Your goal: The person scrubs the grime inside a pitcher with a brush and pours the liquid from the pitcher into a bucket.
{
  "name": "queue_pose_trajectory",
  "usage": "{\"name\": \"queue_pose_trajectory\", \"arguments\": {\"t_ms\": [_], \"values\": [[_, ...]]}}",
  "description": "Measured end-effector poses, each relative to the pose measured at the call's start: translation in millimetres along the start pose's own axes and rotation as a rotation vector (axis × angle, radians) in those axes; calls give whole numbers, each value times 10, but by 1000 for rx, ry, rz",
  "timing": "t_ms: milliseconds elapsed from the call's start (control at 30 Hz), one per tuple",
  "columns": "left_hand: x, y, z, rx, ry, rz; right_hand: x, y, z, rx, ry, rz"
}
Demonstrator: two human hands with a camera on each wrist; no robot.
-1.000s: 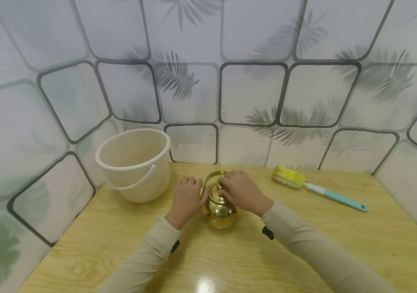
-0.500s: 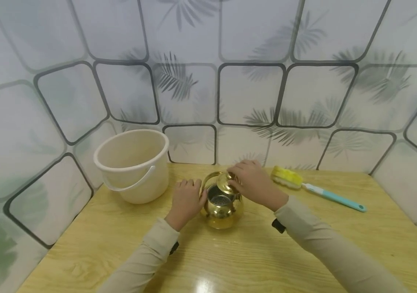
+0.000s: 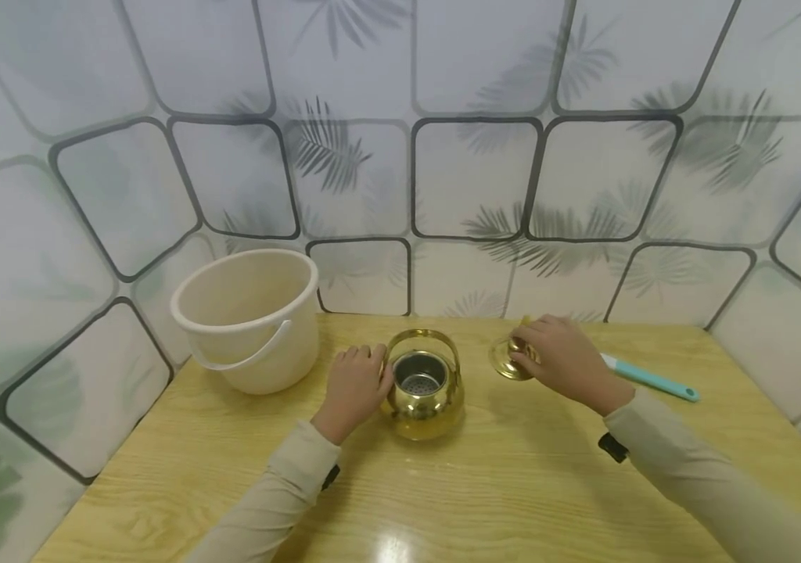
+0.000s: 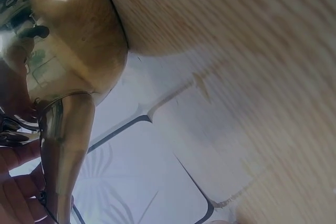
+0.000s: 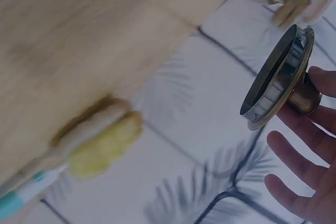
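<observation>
- Center of desk (image 3: pixel 471 500): gold teapot (image 3: pixel 425 413), upright, uncovered, strainer (image 3: pixel 420 383) inside.
- Left hand (image 3: pixel 354 383) grips teapot on its spout (image 4: pixel 65 145) side.
- Right hand (image 3: pixel 561 358) pinches lid (image 3: pixel 504 364) by its knob (image 5: pixel 304 96), right of teapot, near sponge brush (image 3: pixel 654 380).

This seems a household setting, a snug home-like corner, though the view is too tight to tell which room. Pale walls (image 3: pixel 478 172), printed with dark rounded outlines and grey-green palm leaves (image 3: pixel 332 150), close in the worktop (image 3: pixel 443 508) at left, right and far side. The worktop has a light, yellowish wood-grain surface. Domestic wares stand on it: a cream bucket (image 3: pixel 284 363) at far left, a brass-coloured kettle (image 3: pixel 429 410) midway, and a turquoise-handled brush (image 3: pixel 654 380) at right.
</observation>
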State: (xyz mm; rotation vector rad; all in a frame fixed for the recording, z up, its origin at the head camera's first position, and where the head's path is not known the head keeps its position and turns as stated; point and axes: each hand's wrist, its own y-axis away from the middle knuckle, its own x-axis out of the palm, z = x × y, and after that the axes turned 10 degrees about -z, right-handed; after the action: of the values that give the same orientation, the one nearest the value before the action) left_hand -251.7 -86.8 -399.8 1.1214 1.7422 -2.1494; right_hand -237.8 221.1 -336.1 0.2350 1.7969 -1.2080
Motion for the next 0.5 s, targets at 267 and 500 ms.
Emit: {"name": "queue_pose_trajectory", "arguments": {"t_ms": [267, 500], "values": [[3, 0, 4, -19, -8, 31, 9, 427, -355, 71, 42, 147], [7, -8, 8, -24, -25, 65, 55, 727, -594, 79, 42, 210]]}}
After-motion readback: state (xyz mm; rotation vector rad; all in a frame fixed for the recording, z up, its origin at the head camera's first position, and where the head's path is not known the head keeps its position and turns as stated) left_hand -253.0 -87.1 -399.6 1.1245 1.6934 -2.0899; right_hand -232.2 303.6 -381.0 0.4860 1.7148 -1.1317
